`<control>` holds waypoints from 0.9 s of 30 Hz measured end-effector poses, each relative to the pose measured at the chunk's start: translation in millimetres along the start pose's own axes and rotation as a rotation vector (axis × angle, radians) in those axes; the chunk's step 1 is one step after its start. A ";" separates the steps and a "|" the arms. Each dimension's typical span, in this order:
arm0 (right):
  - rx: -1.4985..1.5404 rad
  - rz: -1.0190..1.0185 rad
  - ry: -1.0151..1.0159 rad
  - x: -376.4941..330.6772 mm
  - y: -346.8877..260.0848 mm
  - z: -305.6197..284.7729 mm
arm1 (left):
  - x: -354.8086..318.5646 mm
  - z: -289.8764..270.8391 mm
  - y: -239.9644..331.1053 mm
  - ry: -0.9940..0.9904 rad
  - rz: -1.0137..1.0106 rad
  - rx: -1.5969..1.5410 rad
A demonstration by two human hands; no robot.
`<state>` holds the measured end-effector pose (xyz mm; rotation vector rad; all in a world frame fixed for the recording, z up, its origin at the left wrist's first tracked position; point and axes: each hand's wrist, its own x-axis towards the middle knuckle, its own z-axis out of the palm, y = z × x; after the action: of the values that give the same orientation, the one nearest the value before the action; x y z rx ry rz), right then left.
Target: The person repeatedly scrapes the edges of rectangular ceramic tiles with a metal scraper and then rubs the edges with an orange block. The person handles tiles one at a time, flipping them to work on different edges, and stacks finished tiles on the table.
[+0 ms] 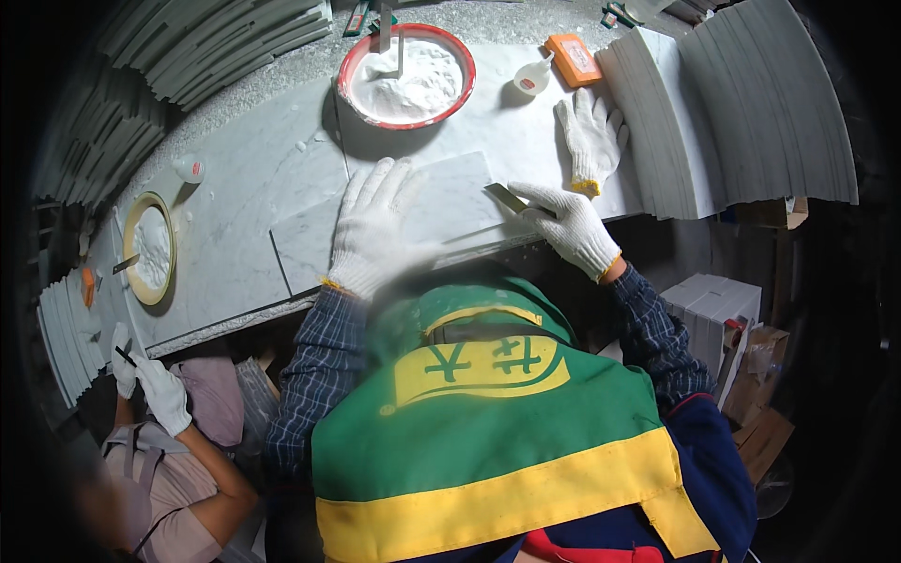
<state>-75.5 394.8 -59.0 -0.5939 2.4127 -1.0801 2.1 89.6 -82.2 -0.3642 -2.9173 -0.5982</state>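
Marble tile (441,211) at frame centre: left hand (371,230) pressed flat, fingers spread; right hand (572,225) fingers apparently pinch a scraper blade (507,198).

Round red-rimmed basin of white powder (410,75) at the far edge of the grey marble table (244,178). Beside it, small white squeeze bottle (533,77), orange rectangular block (573,59), spare white knitted glove (591,138). Stacks of grey stone slabs (751,103) at right. Yellow-rimmed bowl (150,248) at left.
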 end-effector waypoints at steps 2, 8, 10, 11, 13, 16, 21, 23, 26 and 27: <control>0.021 -0.058 -0.015 6.6 2.0 -1.0 | 0.5 -0.2 0.9 -0.020 -0.018 0.010; -0.088 -0.111 -0.074 17.4 4.6 -0.9 | 0.8 -0.1 0.8 -0.035 -0.027 0.020; -0.092 -0.096 -0.097 17.6 4.5 -1.9 | 0.6 0.2 -0.2 -0.032 -0.020 0.014; -0.081 -0.086 -0.114 17.3 4.3 -2.1 | 0.5 0.3 -0.5 -0.034 -0.022 0.010; -0.117 -0.045 -0.162 15.2 3.5 -1.9 | 0.2 0.7 -0.4 -0.038 -0.030 0.007; -0.101 -0.027 -0.163 9.9 1.2 1.2 | 0.2 1.0 0.8 -0.043 -0.037 0.016; -0.102 -0.061 -0.081 -3.8 -4.3 3.9 | 0.9 0.1 1.4 -0.047 -0.035 0.037; -0.097 -0.046 -0.040 -10.8 -6.7 3.5 | 1.0 -0.1 1.2 -0.053 -0.040 0.038; -0.100 0.025 -0.029 -18.5 -10.7 10.7 | 0.8 0.1 2.1 -0.046 -0.042 0.026; -0.110 -0.002 -0.019 -20.0 -11.9 13.9 | 1.1 0.0 2.2 -0.043 -0.042 0.024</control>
<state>-49.2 390.3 -54.0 -0.6394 2.4677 -0.9432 1.6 91.8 -81.1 -0.3181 -2.9770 -0.5678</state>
